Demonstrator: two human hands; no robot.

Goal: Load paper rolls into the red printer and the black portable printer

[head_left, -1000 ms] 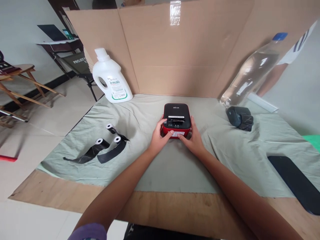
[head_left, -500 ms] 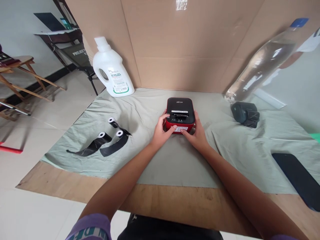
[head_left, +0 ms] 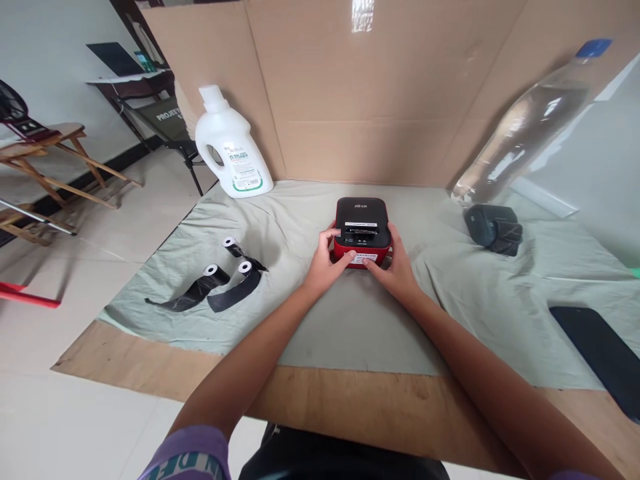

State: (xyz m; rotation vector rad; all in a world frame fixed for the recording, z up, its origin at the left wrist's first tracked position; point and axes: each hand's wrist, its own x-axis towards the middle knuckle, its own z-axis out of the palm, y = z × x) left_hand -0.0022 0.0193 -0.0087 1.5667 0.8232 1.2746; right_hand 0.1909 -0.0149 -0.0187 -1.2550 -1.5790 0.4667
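A small black and red printer (head_left: 363, 212) rests on the grey-green cloth, with a white label on its red front. My left hand (head_left: 324, 261) grips its left side, thumb on the front and a finger by the top's left edge. On the other side, my right hand (head_left: 395, 265) holds the right edge, its thumb also at the front label. The far fingertips of both hands are hidden behind the printer's sides. Left of my hands lie three small black rolls with white cores, partly unrolled; one black roll (head_left: 234, 289) is nearest to them.
A white detergent bottle (head_left: 234, 150) stands at the back left before a cardboard panel (head_left: 360, 87). At the right are a large clear bottle (head_left: 530, 127), a black object (head_left: 493, 229) and a dark phone (head_left: 597, 350). The table's wooden edge (head_left: 350, 393) runs along the front.
The camera view has shifted slightly, so the surroundings sit a little differently in the picture. Both hands keep the same hold on the printer. A person's arm at the right edge is no longer visible.
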